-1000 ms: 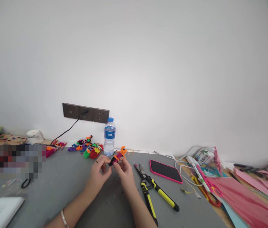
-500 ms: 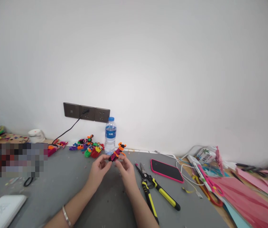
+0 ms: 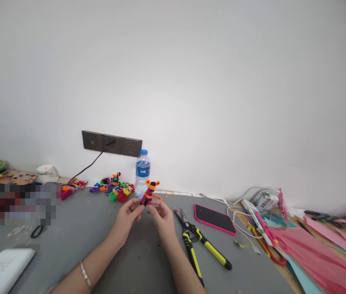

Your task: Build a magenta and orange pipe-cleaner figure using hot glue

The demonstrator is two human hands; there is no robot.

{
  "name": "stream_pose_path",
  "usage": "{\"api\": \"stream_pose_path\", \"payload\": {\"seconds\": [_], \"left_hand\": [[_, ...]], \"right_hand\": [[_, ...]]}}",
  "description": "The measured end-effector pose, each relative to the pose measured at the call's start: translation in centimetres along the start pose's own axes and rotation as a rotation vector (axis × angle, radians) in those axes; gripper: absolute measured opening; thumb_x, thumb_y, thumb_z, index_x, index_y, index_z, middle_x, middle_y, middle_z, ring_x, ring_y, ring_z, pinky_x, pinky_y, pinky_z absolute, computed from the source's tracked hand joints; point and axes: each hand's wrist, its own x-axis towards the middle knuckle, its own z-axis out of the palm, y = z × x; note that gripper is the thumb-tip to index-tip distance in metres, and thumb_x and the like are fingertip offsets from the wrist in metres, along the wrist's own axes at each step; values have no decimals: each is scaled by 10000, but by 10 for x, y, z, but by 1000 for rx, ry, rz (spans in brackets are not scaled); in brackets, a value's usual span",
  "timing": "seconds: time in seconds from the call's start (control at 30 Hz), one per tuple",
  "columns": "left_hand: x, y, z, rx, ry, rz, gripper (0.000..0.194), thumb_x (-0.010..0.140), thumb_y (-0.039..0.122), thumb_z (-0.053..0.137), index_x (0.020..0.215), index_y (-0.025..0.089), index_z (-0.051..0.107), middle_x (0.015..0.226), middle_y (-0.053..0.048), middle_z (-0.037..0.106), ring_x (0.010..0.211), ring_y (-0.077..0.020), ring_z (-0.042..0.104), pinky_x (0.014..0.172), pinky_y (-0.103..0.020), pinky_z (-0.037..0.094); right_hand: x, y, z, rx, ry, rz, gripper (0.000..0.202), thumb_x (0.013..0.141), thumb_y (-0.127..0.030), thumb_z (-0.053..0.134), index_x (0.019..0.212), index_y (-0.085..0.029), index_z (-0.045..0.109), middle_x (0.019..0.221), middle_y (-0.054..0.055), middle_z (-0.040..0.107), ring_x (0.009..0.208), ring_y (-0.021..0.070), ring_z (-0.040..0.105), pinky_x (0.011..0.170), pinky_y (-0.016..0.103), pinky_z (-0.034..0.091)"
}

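A small figure (image 3: 150, 192) of fuzzy orange, magenta and black stems stands nearly upright between my hands, its eared head at the top. My left hand (image 3: 129, 216) pinches its lower end between thumb and fingers. My right hand (image 3: 161, 215) is beside the figure's lower right, fingers curled and thumb near its base; whether it grips any part is hard to make out. A thin orange piece sticks out from the figure above my right fingers. Behind it stands a water bottle (image 3: 142, 173) with a blue cap.
Yellow-black pliers (image 3: 202, 241) and a pink-edged phone (image 3: 215, 219) lie to the right, beside white cables and pink sheets (image 3: 320, 255). Fuzzy figures (image 3: 123, 192) sit at the back left. A white device (image 3: 5, 267) rests front left.
The figure has turned from leaning right to nearly upright, its head moving left in front of the bottle. My right thumb and fingers have shifted slightly.
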Motion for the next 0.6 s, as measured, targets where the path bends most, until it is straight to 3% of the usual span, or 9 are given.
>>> {"api": "stream_pose_path", "payload": {"seconds": [0.27, 0.6], "left_hand": [[3, -2, 0, -190, -27, -168, 332, 596, 321, 830, 859, 171, 694, 602, 68, 524, 476, -41, 439, 489, -176, 373], [2, -1, 0, -201, -26, -159, 344, 568, 307, 855, 834, 166, 690, 604, 77, 520, 484, -27, 449, 496, -158, 381]], "right_hand": [[0, 3, -2, -62, 34, -32, 252, 740, -399, 683, 853, -175, 658, 683, 22, 648, 618, 168, 566, 553, 258, 421], [-1, 1, 0, -82, 49, -31, 259, 722, -398, 692, 851, -176, 661, 751, 35, 663, 609, 163, 560, 561, 263, 416]]}}
